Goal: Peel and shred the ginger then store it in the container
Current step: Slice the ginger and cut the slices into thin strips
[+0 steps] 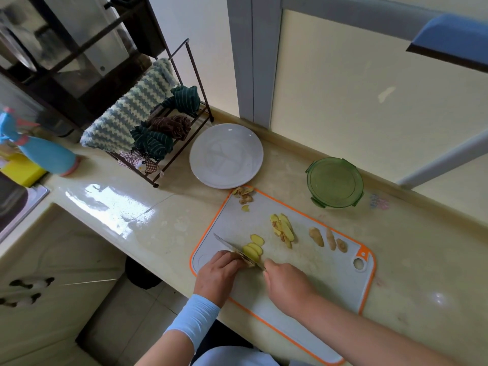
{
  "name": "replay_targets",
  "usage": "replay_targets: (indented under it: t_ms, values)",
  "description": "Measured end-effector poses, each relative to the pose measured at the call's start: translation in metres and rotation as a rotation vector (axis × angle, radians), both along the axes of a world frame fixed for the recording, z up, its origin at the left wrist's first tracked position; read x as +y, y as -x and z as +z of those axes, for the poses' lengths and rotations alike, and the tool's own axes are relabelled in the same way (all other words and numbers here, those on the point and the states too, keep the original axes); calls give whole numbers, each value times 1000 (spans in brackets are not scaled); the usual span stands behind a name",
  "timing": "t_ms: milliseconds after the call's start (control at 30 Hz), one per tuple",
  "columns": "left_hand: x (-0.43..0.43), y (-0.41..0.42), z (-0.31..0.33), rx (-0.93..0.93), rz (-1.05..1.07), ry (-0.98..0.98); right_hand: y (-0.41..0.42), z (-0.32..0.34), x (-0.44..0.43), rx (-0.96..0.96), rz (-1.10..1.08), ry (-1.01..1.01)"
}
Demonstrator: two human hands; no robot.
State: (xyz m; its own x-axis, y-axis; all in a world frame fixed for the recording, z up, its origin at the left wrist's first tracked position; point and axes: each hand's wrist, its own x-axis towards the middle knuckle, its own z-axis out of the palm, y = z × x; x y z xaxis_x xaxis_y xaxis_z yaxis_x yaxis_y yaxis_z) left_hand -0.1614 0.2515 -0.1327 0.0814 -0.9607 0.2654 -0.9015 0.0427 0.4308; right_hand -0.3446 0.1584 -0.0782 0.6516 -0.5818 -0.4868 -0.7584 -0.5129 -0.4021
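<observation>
Ginger slices (253, 250) beside left hand (219, 272), knife (227, 244) in right hand (287, 283)

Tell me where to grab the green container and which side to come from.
Grip the green container by its round side wall, between the lid clips that stick out at the rim. Come from the near side, over the cutting board: it stands upright with the kitchen wall close behind, so the far side looks tight.

My glossy cream desk (158, 233) meets a pale yellow wall (343, 88) with a grey upright frame (247, 62). Light glares off the desk's left part, and pale floor tiles (132, 310) lie below its near edge.
</observation>
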Motion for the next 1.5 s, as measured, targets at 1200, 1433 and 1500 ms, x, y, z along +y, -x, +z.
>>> replay_targets:
  t_ms: [1200, 1433, 1500]
  values:
    - [0, 5, 1, -54, 10, 89, 13, 16, 15, 36, 60, 240]
    - [2, 5, -3, -60, 22, 72, 21, 13, 14, 59, 44, 206]
    - [2, 5, -3, -57, 26, 69, 20, 17, 12, 67, 60, 208]
